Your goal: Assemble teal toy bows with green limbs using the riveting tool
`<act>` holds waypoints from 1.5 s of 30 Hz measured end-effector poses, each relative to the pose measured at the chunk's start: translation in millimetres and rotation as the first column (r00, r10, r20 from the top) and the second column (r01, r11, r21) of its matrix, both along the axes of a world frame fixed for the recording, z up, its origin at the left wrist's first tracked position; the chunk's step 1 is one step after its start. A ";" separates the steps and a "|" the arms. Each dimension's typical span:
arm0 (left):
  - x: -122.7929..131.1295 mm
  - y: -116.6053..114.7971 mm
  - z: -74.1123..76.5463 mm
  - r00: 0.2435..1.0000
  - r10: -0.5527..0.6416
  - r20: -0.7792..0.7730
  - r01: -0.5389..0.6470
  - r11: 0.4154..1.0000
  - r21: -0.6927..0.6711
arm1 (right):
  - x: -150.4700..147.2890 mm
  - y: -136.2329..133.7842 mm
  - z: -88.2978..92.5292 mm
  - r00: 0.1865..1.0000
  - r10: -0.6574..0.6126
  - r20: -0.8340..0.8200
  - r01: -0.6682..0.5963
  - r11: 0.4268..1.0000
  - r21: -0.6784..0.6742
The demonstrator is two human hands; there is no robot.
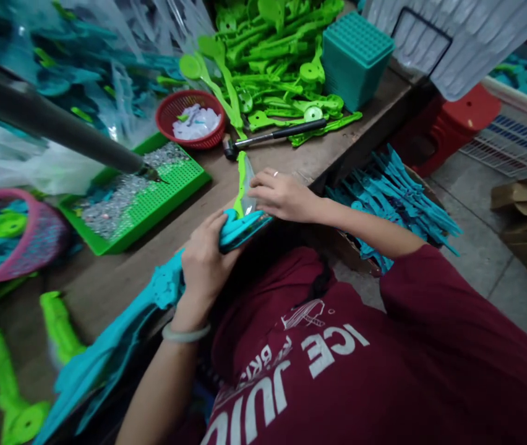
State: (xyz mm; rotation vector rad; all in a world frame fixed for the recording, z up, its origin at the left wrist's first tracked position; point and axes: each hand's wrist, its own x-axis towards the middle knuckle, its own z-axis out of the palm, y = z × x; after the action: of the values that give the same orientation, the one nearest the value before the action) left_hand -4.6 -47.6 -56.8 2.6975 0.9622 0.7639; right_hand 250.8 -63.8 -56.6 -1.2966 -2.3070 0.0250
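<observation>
The shirt (pixel 384 371), maroon, reads "JUICE" in white, upside down to the camera. Above it, at the table (pixel 119 272) edge, the left hand (pixel 205 262) grips a teal plastic part (pixel 245 225), wrist bent, bangle on. The right hand (pixel 282 194) lies flat, fingers pinching a green part (pixel 242 179) standing upright on the teal one. Beyond lies a hammer (pixel 275 135).
</observation>
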 end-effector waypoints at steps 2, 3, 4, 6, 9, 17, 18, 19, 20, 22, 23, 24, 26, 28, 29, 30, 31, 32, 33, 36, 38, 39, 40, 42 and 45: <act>-0.9 4.0 8.1 1.000 0.007 0.013 -0.007 0.999 -0.051 | -9.9 -21.0 -8.0 0.949 -0.158 -0.272 0.170 0.985 0.022; -1.8 5.0 11.3 1.000 0.008 0.018 -0.006 0.997 -0.072 | -16.4 -32.7 -12.1 0.902 -0.206 -0.379 0.231 0.973 0.021; -2.9 5.3 13.6 1.000 0.006 0.027 -0.004 0.996 -0.089 | -23.4 -44.1 -15.7 0.859 -0.233 -0.456 0.272 0.962 0.021; -4.3 4.7 15.1 0.999 0.004 0.053 0.002 0.994 -0.109 | -37.6 -63.1 -19.8 0.822 -0.233 -0.519 0.297 0.954 0.042; -3.9 2.3 10.6 0.997 -0.001 0.075 0.009 0.995 -0.101 | -54.6 -77.2 -17.2 0.874 -0.201 -0.443 0.267 0.959 0.091; 3.9 -8.8 -14.6 0.999 0.044 -0.017 -0.044 0.999 0.005 | -75.4 -91.6 -24.3 0.932 -0.346 -0.110 0.345 0.938 -0.027; 4.3 -9.8 -16.9 0.998 0.054 -0.030 -0.053 0.998 0.025 | -78.2 -94.1 -27.3 0.925 -0.366 -0.098 0.365 0.930 -0.028; 4.6 -10.4 -18.9 0.997 0.061 -0.039 -0.059 0.997 0.042 | -81.5 -95.9 -29.8 0.916 -0.392 -0.090 0.390 0.920 -0.040; 4.6 -10.6 -20.6 0.997 0.065 -0.042 -0.063 0.997 0.053 | -85.2 -97.1 -31.6 0.903 -0.421 -0.084 0.417 0.907 -0.062; 4.3 -10.1 -23.1 0.997 0.070 -0.033 -0.068 0.996 0.057 | -93.4 -96.7 -33.7 0.882 -0.465 -0.074 0.457 0.883 -0.110; 4.0 -9.6 -24.0 0.997 0.071 -0.027 -0.069 0.996 0.053 | -97.7 -95.5 -34.3 0.873 -0.483 -0.070 0.472 0.872 -0.127; 3.9 -9.0 -24.6 0.997 0.070 -0.021 -0.069 0.996 0.049 | -101.8 -93.8 -34.9 0.864 -0.498 -0.069 0.487 0.863 -0.136; 3.8 -8.4 -25.0 0.997 0.069 -0.018 -0.068 0.996 0.053 | -108.4 -90.5 -36.8 0.845 -0.528 -0.087 0.515 0.847 -0.133; 3.9 -8.8 -24.6 0.997 0.078 -0.028 -0.076 0.995 0.066 | -110.5 -89.0 -39.3 0.822 -0.548 -0.153 0.537 0.836 -0.113; 4.0 -9.3 -24.4 0.996 0.085 -0.036 -0.082 0.994 0.071 | -109.0 -89.3 -40.3 0.809 -0.549 -0.209 0.543 0.835 -0.090; 4.0 -9.9 -24.4 0.995 0.085 -0.044 -0.081 0.994 0.074 | -105.5 -90.2 -40.5 0.795 -0.542 -0.274 0.550 0.834 -0.055; 4.0 -10.5 -24.6 0.996 0.076 -0.051 -0.072 0.995 0.074 | -100.1 -91.5 -39.5 0.777 -0.528 -0.343 0.561 0.828 -0.002; 3.9 -11.2 -25.1 0.996 0.062 -0.056 -0.058 0.996 0.074 | -93.0 -92.8 -36.9 0.760 -0.503 -0.411 0.575 0.816 0.064; 3.7 -11.9 -26.1 0.997 0.051 -0.055 -0.047 0.996 0.078 | -84.5 -93.3 -32.3 0.746 -0.471 -0.470 0.588 0.798 0.134; 4.1 -16.1 -30.4 0.998 0.048 -0.046 -0.043 0.993 0.114 | -55.5 -85.2 -6.8 0.729 -0.376 -0.572 0.603 0.747 0.278; 7.2 -21.3 -32.6 0.998 0.046 -0.042 -0.039 0.987 0.153 | -37.7 -66.0 16.1 0.749 -0.319 -0.581 0.564 0.766 0.308; 10.1 -24.6 -32.6 0.998 0.044 -0.039 -0.036 0.984 0.172 | -30.3 -50.9 27.4 0.770 -0.287 -0.570 0.525 0.792 0.311; 13.7 -28.2 -31.3 0.998 0.048 -0.034 -0.041 0.981 0.191 | -24.3 -31.6 37.9 0.792 -0.248 -0.557 0.474 0.825 0.306; 20.1 -36.3 -23.8 0.995 0.099 -0.015 -0.093 0.971 0.222 | -18.7 18.2 55.4 0.827 -0.166 -0.538 0.355 0.895 0.270; 13.0 -53.3 -2.2 0.986 0.169 0.006 -0.165 0.959 0.232 | -30.8 104.6 71.7 0.854 0.000 -0.520 0.109 0.978 0.180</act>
State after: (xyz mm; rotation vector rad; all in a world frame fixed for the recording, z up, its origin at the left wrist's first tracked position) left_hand 8.5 -100.9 -58.9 2.8469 1.1855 0.9454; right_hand 220.0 40.8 15.1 -1.0871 -1.7598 0.1040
